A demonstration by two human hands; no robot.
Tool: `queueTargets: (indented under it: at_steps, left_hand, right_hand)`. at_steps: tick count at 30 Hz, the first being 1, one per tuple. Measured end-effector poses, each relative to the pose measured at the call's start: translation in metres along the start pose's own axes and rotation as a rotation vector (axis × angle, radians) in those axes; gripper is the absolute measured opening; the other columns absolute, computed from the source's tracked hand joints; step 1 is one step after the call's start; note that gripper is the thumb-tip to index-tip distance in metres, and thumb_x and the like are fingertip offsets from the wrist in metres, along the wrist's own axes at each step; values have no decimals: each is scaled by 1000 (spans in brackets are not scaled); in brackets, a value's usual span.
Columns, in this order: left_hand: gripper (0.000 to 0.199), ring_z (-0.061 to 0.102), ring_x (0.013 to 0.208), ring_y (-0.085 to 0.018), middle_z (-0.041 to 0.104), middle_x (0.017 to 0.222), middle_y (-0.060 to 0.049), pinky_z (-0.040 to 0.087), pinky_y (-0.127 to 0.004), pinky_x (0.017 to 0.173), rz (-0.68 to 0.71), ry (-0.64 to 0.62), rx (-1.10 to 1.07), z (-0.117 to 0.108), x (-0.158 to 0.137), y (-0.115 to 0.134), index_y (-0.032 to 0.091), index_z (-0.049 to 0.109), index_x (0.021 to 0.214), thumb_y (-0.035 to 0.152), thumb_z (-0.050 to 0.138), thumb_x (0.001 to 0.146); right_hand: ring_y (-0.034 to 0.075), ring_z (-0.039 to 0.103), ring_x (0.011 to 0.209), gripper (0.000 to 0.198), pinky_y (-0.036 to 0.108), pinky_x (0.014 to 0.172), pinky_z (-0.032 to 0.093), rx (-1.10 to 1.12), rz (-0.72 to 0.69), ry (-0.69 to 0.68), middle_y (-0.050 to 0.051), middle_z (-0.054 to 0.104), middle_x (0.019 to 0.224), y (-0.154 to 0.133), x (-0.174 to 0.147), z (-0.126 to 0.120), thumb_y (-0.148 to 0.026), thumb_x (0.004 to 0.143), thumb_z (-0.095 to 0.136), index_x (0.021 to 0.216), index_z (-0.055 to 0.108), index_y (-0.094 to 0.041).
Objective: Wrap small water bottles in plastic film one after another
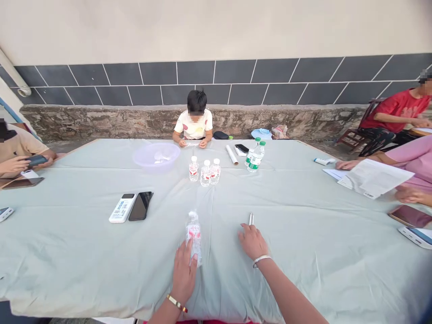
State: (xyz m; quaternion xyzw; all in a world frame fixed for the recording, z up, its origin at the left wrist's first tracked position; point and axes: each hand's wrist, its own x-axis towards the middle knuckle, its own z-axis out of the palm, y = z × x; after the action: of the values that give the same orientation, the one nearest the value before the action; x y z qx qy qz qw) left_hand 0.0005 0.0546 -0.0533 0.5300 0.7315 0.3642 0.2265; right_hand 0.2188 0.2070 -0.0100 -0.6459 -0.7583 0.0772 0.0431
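Observation:
A clear plastic bottle point(193, 229) with a red-and-white label lies on the cloth in front of me, cap pointing away. My left hand point(184, 270) rests against its lower part, fingers stretched and thumb apart, touching rather than wrapped round it. To the right, my right hand point(254, 242) is lowered to the table with its fingers bent over a slim silver pen-like object point(251, 218). Only the far end of that object shows; the rest is under the fingers.
Three small water bottles point(205, 174) stand mid-table, with two larger green-capped bottles point(256, 157) behind them. A power bank point(123, 208) and phone point(141, 206) lie left. Farther back are a purplish basin point(157, 155) and white roll point(231, 155). People sit around, one near papers point(374, 177).

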Motion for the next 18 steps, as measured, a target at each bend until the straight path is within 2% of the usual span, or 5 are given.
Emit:
queueTargets:
  at_steps: [3,7,9,14,18]
  left_hand:
    - [53,29,137,-23,38,147,-7,20,-45,115,-1,21,-4,-1,0,-1,19,36,141,40,28,93]
    - [52,29,137,-23,39,146,-6,21,-45,115,23,24,-11,-3,0,0,21,36,141,39,29,93]
    - [51,28,137,-23,38,147,-4,20,-45,115,23,13,-15,-4,-1,1,22,34,141,39,28,93]
    - [52,26,138,-23,37,147,-4,14,-46,116,7,27,-31,-4,-1,6,21,32,142,37,28,93]
    - [58,29,136,-28,36,147,-9,11,-48,116,-27,48,-65,2,3,15,14,28,143,40,31,91]
  right_hand:
    - [30,56,105,43,39,87,42,26,72,36,19,55,116,3,10,0,-27,84,48,124,52,-11]
    - [27,60,98,45,37,85,44,204,247,70,20,51,119,21,18,-6,-13,80,40,124,51,-10]
    - [24,60,97,46,35,83,45,363,249,87,18,52,117,18,16,-14,-11,77,37,120,54,-11]
    - [15,56,66,38,31,63,48,893,-149,-68,5,58,100,-51,3,-37,-19,74,37,102,62,-21]
    - [17,56,77,30,33,73,48,989,-354,54,6,58,95,-110,3,-37,-19,76,40,91,65,-21]
